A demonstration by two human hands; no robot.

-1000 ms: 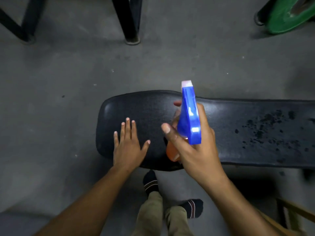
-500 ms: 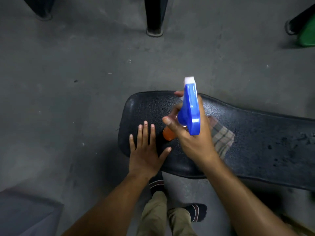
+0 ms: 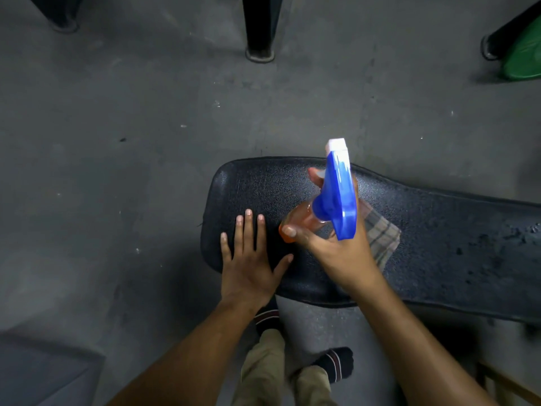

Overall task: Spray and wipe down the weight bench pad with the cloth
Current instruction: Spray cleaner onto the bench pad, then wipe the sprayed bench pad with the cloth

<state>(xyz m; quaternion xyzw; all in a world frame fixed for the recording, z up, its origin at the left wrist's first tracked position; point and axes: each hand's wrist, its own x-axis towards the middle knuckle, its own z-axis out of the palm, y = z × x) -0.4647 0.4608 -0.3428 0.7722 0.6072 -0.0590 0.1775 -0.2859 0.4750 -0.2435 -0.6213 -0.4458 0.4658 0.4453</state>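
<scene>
At far left I see a grey slab point(image 3: 44, 367) in the lower corner, lying on the concrete floor point(image 3: 117, 171). A dark post base point(image 3: 63, 23) stands at the top left, well apart from the bench.

My left hand point(image 3: 248, 268) lies flat on the near left end of the pad point(image 3: 439, 235), palm down. Its fingers are straight and slightly spread, the thumb angled out to the right. It holds nothing.

Behind it, at top centre, a black leg point(image 3: 260, 27) stands on the floor on a round foot. Below the pad edge I see two dark striped socks point(image 3: 335, 364) and khaki trouser legs point(image 3: 263, 373).

My right hand point(image 3: 342, 247) is above the pad, just right of the left hand and not touching it. It grips the bottle point(image 3: 333, 197): thumb wrapped across the orange body, fingers curled round the far side under the blue head. One fingertip shows in front of the trigger area; I cannot tell whether it is pressing. The white nozzle points away from me, toward the far edge of the pad.

The cloth point(image 3: 380, 235), checked in pattern, lies flat on the pad directly right of the right hand, partly hidden by it.

Further right, the pad surface carries dark wet spots point(image 3: 497, 244). At top right, a green disc point(image 3: 524, 60) leans beside a second black leg point(image 3: 509, 33). A wooden frame point(image 3: 503, 382) shows in the lower right corner.
</scene>
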